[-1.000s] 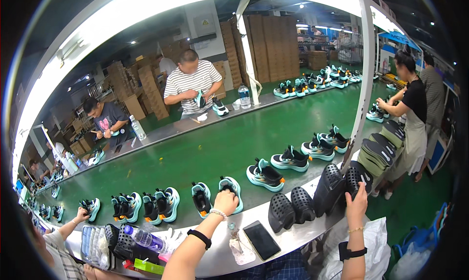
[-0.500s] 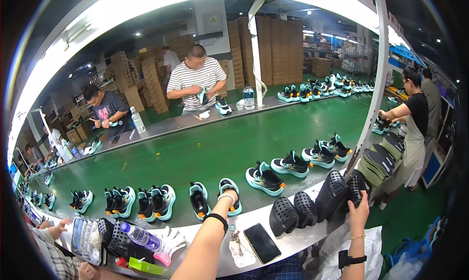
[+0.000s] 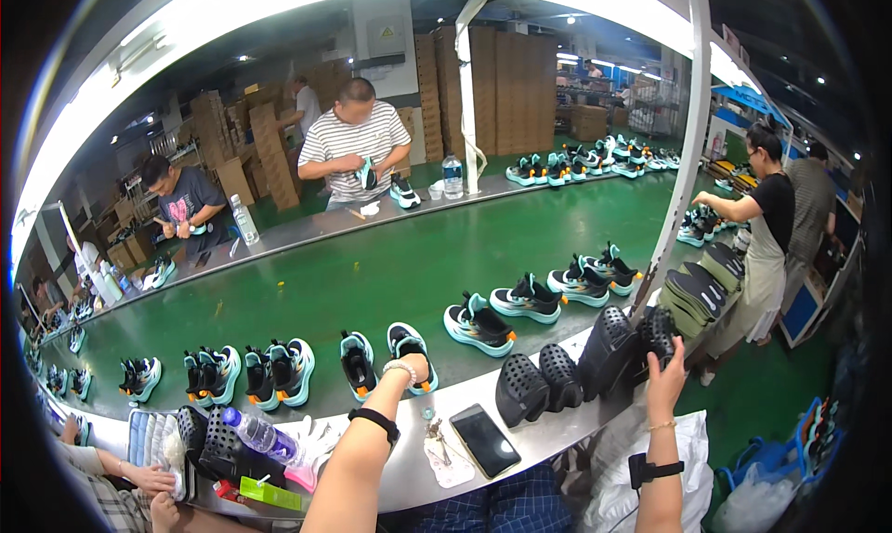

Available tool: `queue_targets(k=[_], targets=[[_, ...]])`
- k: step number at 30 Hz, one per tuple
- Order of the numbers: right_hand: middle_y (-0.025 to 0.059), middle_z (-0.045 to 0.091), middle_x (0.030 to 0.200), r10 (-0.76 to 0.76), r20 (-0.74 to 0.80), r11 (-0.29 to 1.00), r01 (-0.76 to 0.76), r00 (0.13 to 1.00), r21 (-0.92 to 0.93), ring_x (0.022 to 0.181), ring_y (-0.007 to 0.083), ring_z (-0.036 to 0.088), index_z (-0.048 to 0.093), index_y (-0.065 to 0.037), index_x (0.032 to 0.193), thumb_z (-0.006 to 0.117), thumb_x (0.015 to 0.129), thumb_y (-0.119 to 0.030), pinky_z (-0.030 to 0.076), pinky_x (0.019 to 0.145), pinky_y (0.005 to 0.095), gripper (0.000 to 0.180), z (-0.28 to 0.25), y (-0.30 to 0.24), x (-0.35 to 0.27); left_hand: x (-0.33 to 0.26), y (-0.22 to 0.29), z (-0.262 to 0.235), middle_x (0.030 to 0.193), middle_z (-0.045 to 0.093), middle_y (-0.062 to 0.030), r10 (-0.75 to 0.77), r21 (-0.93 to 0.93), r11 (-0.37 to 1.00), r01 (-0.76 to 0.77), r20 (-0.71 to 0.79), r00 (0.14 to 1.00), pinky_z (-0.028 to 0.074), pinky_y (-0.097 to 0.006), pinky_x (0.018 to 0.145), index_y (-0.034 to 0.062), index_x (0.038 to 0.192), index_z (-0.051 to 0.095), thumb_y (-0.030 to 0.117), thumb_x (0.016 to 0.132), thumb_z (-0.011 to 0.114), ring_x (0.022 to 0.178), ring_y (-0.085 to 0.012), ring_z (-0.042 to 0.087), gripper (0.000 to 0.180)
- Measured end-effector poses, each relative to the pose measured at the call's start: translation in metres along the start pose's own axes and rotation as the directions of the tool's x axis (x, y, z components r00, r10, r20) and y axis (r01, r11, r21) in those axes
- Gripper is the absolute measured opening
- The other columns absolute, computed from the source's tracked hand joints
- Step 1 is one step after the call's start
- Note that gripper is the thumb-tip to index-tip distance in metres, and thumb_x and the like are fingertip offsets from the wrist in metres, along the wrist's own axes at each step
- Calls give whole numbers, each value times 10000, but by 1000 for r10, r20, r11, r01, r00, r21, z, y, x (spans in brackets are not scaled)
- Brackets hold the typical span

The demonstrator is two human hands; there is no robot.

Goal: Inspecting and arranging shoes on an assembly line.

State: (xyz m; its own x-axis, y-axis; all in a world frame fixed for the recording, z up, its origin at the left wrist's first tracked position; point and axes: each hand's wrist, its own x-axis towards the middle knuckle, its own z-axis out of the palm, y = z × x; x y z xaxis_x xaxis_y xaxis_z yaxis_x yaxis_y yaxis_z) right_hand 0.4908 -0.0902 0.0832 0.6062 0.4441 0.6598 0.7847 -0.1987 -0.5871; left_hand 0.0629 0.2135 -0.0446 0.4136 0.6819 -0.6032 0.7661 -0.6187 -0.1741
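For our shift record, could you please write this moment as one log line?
left hand: at sneaker opening; right hand: at black clog; second sneaker: left of first; phone: on metal tabletop

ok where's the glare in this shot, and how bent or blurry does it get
Head view: the overhead light is blown out to white, with a faint sheen on the green surface; head view, toward the rim: the near ledge bows and the corners go black; head view, hands: left and right look fairly sharp.
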Motion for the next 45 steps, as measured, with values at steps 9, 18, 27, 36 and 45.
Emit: queue_targets(k=[9, 18, 27, 36, 45], targets=[[109, 518, 1182, -101, 50, 633, 25, 994, 773, 1049, 141, 514, 393, 24, 1269, 619, 859, -71, 406, 932, 275, 477, -49, -143, 11, 5, -7, 11, 1002, 646, -196, 161, 58, 987, -152, -198, 967, 506, -352, 780, 17, 927, 686, 146, 847, 486, 908, -259, 639, 251], [243, 611, 786, -529, 563, 814, 190, 635, 550, 767, 401, 608, 483, 22, 1076, 629, 853, -252, 479, 637, 404, 382, 55, -256, -79, -134, 56, 14, 890, 603, -87, -578, -618, 785, 46, -704, 413, 306, -440, 1013, 91, 898, 702, 114, 745, 537, 999, -274, 515, 226], [207, 629, 779, -641, 706, 721, 553, 302, 418, 764, 349, 631, 562, 39, 857, 644, 811, -302, 508, 678, 413, 353, 208, -315, -112, -147, 48, 46, 1136, 555, -85, -623, -584, 778, 232, -669, 406, 19, -748, 979, 261, 1134, 631, 211, 782, 569, 1320, -401, 269, 361], [103, 671, 757, -616, 766, 517, 828, 184, 217, 720, 256, 666, 676, -67, 741, 669, 749, -274, 525, 623, 357, 207, 275, -323, -152, -141, 42, 57, 1082, 615, -40, -624, -606, 767, 210, -627, 467, 12, -758, 969, 246, 1156, 611, 224, 794, 555, 1270, -352, 364, 366], [168, 673, 947, -210, 909, 820, 571, 359, -36, 912, 299, 659, 691, -31, 873, 578, 800, -169, 535, 781, 381, 192, 309, -334, -185, -144, 36, 69, 1015, 635, -82, -619, -598, 768, 230, -601, 505, 41, -764, 957, 191, 1074, 661, 204, 874, 456, 1196, -317, 446, 287]])
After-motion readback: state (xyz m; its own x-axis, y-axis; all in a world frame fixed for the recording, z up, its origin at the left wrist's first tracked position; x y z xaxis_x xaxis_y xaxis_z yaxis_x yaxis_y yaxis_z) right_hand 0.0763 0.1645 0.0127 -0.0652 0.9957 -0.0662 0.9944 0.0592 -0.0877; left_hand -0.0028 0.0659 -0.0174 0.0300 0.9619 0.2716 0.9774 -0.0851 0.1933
